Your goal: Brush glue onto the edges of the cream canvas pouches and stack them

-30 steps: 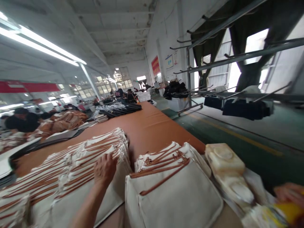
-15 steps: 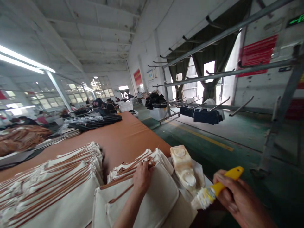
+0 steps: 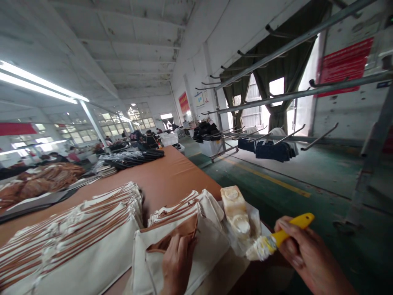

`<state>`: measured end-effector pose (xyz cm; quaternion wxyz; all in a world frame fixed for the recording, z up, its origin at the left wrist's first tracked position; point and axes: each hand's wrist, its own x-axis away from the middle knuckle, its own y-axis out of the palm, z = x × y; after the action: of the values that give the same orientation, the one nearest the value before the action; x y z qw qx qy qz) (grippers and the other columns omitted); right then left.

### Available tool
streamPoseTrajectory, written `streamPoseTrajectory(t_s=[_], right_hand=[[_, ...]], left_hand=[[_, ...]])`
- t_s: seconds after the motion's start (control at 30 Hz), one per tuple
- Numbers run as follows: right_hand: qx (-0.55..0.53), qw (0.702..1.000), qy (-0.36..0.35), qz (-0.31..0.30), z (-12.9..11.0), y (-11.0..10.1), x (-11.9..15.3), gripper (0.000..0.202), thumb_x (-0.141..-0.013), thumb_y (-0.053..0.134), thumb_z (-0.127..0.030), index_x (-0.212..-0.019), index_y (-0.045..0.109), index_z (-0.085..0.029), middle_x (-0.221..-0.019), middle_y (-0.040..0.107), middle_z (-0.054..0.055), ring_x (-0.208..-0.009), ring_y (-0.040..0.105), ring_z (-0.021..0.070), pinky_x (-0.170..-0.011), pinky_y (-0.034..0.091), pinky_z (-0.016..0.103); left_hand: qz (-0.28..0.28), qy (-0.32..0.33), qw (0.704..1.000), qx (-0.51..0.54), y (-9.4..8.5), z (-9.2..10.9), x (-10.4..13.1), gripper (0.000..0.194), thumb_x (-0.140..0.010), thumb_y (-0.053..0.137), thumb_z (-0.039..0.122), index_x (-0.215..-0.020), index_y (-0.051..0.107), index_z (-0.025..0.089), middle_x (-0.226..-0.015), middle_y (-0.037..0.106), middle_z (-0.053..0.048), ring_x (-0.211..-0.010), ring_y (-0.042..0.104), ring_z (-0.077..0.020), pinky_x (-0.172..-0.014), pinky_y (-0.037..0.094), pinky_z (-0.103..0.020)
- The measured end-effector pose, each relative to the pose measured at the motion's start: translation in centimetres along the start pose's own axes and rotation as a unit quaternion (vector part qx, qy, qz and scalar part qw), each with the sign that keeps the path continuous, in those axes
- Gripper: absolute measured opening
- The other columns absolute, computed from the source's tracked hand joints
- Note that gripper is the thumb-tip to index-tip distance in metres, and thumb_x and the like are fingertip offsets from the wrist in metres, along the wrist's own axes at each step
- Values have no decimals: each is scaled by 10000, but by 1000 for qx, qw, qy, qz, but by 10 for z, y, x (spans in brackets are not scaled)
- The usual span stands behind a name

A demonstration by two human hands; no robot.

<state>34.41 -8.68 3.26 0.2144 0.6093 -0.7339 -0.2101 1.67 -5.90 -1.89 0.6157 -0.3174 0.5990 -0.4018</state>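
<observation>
My left hand (image 3: 179, 262) is closed on the top edge of a cream-coloured bag (image 3: 211, 241) and pulls its mouth apart, so the brown lining (image 3: 181, 231) shows. More such bags stand packed behind it. In my right hand (image 3: 302, 250) is a paintbrush (image 3: 278, 239) with a yellow handle, held by the handle. Its bristles, thick with a white paste, point left. Just beyond them a cut-open, stained plastic container (image 3: 235, 211) with white paste in it lies near the table's right edge.
A long row of cream bags with brown trim (image 3: 89, 241) covers the left of the brown table (image 3: 172, 168). Black flat pieces (image 3: 135, 159) lie farther back. To the right stands a metal rack (image 3: 260, 100) with projecting hooks, dark bags (image 3: 274, 151) hanging from it.
My left hand has come down and nearer, drawing the bag's edge open so more brown lining shows. The brush stays nearly where it was. The view has turned slightly left.
</observation>
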Motion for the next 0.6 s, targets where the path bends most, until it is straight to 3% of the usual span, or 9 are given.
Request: streamPoseTrajectory(t_s=[0.17,0.33,0.5,0.6], right_hand=[[19,1000,5,-10,-2,3,5,369,-802,690,-488,-658,569,-171,-413,322,-84,-364,238,24,-392,210,186],[10,999,22,36,-7,-1,5,427,-658,787,-544,-641,560,-182,-409,354,-74,-361,261,29,-386,217,191],[3,998,30,59,-12,-8,0,449,-613,809,-553,-625,545,-190,-405,355,-71,-358,266,33,-378,234,194],[10,998,26,52,-10,-6,-3,438,-633,793,-561,-646,563,-188,-405,345,-76,-356,256,35,-370,232,194]], left_hand=[[-20,-25,999,-18,-4,11,-37,236,-960,425,423,-896,564,244,-1037,605,-80,-1002,576,-259,-833,465,-357],[-79,-58,995,-20,12,18,-85,272,-903,518,443,-1021,561,202,-1110,616,-104,-1070,563,-293,-795,469,-374],[-140,-62,988,-8,31,20,-106,411,-863,567,465,-1188,542,214,-1199,616,-113,-1126,557,-296,-837,460,-379],[-162,-58,985,-1,36,22,-113,388,-880,547,436,-1210,562,233,-1212,615,-112,-1151,545,-297,-883,444,-388]])
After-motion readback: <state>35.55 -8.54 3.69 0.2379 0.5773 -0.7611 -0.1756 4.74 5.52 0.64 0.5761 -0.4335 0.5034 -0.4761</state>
